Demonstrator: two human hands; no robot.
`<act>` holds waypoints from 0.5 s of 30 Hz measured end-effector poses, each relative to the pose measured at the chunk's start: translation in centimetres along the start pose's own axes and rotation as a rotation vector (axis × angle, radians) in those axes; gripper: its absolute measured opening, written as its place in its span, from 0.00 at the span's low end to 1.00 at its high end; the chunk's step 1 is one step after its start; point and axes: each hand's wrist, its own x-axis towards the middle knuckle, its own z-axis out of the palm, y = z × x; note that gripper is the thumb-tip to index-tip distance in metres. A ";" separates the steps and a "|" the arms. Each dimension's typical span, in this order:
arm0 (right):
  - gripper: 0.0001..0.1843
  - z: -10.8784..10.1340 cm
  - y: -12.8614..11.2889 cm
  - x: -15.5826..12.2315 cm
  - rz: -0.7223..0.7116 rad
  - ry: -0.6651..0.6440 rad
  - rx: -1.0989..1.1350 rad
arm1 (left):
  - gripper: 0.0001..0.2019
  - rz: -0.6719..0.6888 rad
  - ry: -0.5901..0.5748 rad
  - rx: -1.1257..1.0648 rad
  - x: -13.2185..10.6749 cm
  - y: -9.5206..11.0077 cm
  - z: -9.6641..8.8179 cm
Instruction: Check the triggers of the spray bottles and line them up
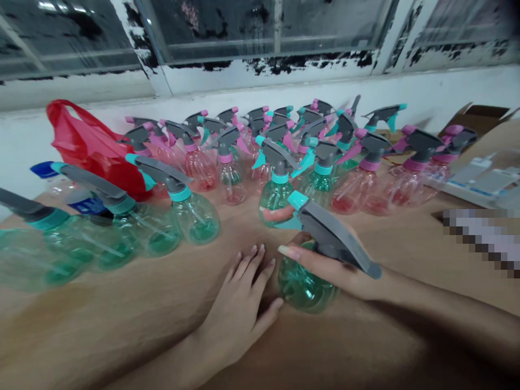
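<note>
My right hand (325,260) is wrapped round the neck of a green spray bottle (304,284) with a grey and teal trigger head, which stands on the brown table (122,325). One finger reaches forward under the teal nozzle. My left hand (241,303) lies flat on the table with its fingers spread, its thumb beside the bottle's base.
Several green spray bottles (190,211) stand in a row at the left, and several pink ones (365,184) crowd the back and right. A red plastic bag (89,146) lies at the back left by the wall. A cardboard box (479,116) sits far right.
</note>
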 end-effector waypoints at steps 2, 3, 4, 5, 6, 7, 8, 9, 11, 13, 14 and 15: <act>0.22 0.0 0.0 0.0 0.038 -0.027 0.037 | 0.26 0.000 0.001 -0.001 0.0 0.0 0.0; 0.22 0.0 -0.1 0.1 0.054 -0.038 0.054 | 0.26 0.001 0.004 -0.004 0.0 0.0 0.0; 0.22 0.1 -0.1 0.1 0.061 -0.043 0.065 | 0.26 0.003 0.007 -0.008 0.0 0.0 0.0; 0.22 0.0 -0.1 0.1 0.066 -0.047 0.069 | 0.26 0.002 0.009 -0.014 0.0 0.0 0.0; 0.21 0.0 -0.1 0.1 0.069 -0.044 0.070 | 0.26 0.001 0.009 -0.018 -0.1 0.0 0.0; 0.21 0.0 -0.2 0.1 0.070 -0.041 0.073 | 0.26 0.000 0.007 -0.021 -0.1 0.0 0.0; 0.20 0.0 -0.2 0.1 0.071 -0.039 0.078 | 0.26 -0.001 0.005 -0.024 -0.1 0.0 0.0; 0.19 0.0 -0.2 0.2 0.071 -0.041 0.087 | 0.26 0.000 0.004 -0.027 0.0 0.0 -0.1; 0.15 -0.1 -0.3 0.3 0.054 -0.039 0.120 | 0.26 -0.001 0.003 -0.035 0.0 0.1 -0.2; 0.08 -0.1 -0.5 0.5 0.026 -0.027 0.126 | 0.26 -0.005 0.001 -0.043 0.1 0.1 -0.3; 0.06 -0.2 -0.6 0.6 0.019 -0.012 0.109 | 0.26 -0.007 0.000 -0.044 0.1 0.1 -0.4; 0.06 -0.2 -0.8 0.7 0.020 0.004 0.080 | 0.26 -0.009 -0.003 -0.043 0.1 0.2 -0.4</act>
